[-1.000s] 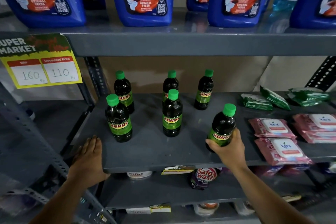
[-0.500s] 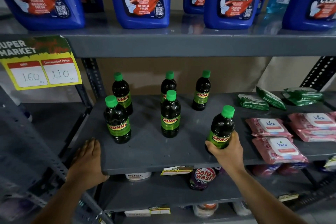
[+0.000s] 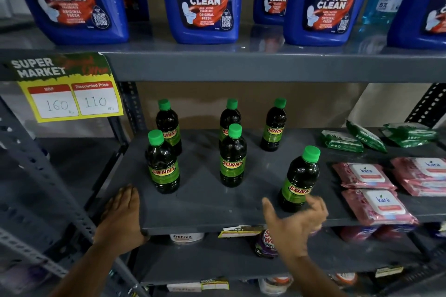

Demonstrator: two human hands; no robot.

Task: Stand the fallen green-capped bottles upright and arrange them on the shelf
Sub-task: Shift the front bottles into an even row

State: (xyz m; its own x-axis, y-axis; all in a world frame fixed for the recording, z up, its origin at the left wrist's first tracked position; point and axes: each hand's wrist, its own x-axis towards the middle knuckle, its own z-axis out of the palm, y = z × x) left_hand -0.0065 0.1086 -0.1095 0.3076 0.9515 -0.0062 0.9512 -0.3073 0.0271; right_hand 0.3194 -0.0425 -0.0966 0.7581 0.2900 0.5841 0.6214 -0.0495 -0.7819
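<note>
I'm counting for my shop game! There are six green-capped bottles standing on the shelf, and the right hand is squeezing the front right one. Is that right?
Nearly. The head view shows the right hand open, its fingers spread just in front of the front right bottle, not squeezing it. The six green-capped bottles do stand on the shelf.

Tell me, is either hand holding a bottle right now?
No. The right hand is open just in front of the nearest green-capped bottle, not gripping it. The left hand lies flat on the shelf edge.
</note>
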